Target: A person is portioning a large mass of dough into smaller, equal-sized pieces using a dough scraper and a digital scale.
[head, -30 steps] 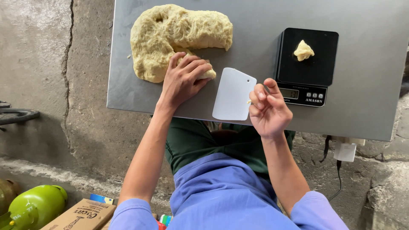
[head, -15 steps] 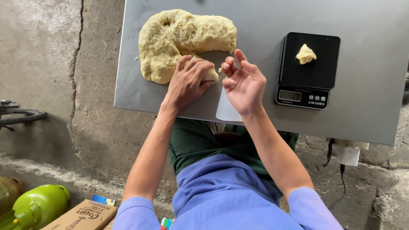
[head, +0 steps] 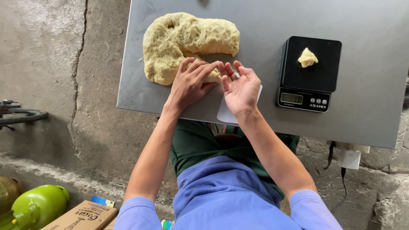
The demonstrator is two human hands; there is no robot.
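A large mass of pale yellow dough [head: 187, 40] lay on the steel table [head: 366, 115] in the upper middle of the frame, rough and stringy on top. The left hand [head: 190, 83] rested palm down at the dough's lower right edge, its fingers spread and lying over a small lump of dough [head: 213, 76] that stuck out there; the fingers pressed on the lump rather than closing round it. Just to the right, the right hand [head: 240, 87] was held open with the palm turned toward the left hand, fingers straight and a little apart, the fingertips close to the lump. Whether they touched it could not be told from this angle. Under the right hand lay a white plastic dough scraper [head: 226, 114], flat on the table near its front edge, mostly hidden by the hand and wrist; the hand did not seem to grip it.

To the right of centre stood a black digital kitchen scale [head: 311, 81], with a small piece of dough [head: 307, 57] on its platform, well apart from both hands.

The concrete floor showed in the left part of the frame. In the lower left corner stood a green gas cylinder [head: 36, 206] beside a cardboard box [head: 81, 217]. A white plug adapter [head: 350, 157] hung below the table's edge at lower right.
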